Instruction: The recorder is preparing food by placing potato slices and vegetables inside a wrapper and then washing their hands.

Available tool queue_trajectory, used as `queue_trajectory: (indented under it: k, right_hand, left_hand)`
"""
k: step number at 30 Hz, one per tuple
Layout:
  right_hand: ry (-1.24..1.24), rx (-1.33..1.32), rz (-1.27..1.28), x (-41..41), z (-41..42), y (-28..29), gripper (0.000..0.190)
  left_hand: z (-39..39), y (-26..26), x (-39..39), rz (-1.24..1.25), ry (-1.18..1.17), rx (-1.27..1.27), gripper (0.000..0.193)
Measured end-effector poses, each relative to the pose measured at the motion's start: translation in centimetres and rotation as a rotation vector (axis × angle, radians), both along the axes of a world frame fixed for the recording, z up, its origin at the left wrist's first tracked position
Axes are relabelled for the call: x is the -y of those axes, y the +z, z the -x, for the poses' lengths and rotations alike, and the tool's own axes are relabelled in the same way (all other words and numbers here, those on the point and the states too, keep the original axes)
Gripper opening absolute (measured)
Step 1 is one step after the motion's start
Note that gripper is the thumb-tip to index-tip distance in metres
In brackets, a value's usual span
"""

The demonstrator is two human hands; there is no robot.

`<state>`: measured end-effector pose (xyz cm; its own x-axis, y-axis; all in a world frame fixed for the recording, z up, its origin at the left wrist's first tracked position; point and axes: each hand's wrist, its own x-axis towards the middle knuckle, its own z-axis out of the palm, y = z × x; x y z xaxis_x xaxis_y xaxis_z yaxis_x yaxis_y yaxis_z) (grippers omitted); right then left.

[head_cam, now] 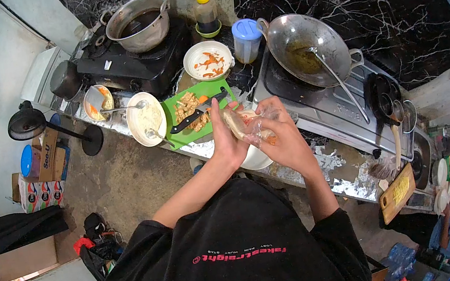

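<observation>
Both my hands are raised over the counter's front edge, around a clear plastic packet (pixel 244 126) with pale, flat contents and red print. My left hand (pixel 225 140) supports its left side, fingers stretched upward. On the other side, the fingers of my right hand (pixel 282 132) grip the crinkled plastic. Just beyond lies a green cutting board (pixel 177 141) bearing chopped brown cooked food (pixel 187 104), likely meat, and a black-handled knife (pixel 185 122). A second dark handle rests near the board's upper right. Partly hidden beneath my hands is a white plate (pixel 256 160).
Left of the board stand a bowl of pale food (pixel 149 117) with spoons and a smaller bowl (pixel 94 112). Behind are a bowl with orange shreds (pixel 208 60), a pot (pixel 138 27) and a blue-lidded container (pixel 247 39). A wok (pixel 307 49) with a ladle sits right, on a stove.
</observation>
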<state>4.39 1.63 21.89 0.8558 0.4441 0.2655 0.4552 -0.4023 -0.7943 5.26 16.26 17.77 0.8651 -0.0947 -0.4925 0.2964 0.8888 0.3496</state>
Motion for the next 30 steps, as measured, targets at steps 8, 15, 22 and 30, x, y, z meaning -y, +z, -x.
queue_trajectory:
  k: [8, 15, 22, 30]
  right_hand:
    - [-0.043, -0.107, -0.018, 0.5, -0.1, -1.0, 0.019]
    - [-0.090, -0.050, -0.032, 0.1, 1.0, -1.2, 0.016]
    - [-0.223, 0.098, -0.209, 0.5, 1.9, -2.0, 0.037]
    - [-0.302, -0.012, -0.153, -0.2, 3.4, -0.5, 0.031]
  left_hand:
    - [0.2, -0.3, 0.3, -0.041, 0.019, 0.058, 0.052]
    - [0.5, -1.2, 0.0, -0.118, 0.017, 0.176, 0.055]
    - [2.5, -0.8, -0.2, -0.145, -0.136, 0.486, 0.078]
    - [3.8, -1.7, 0.2, 0.190, -0.388, 0.353, 0.064]
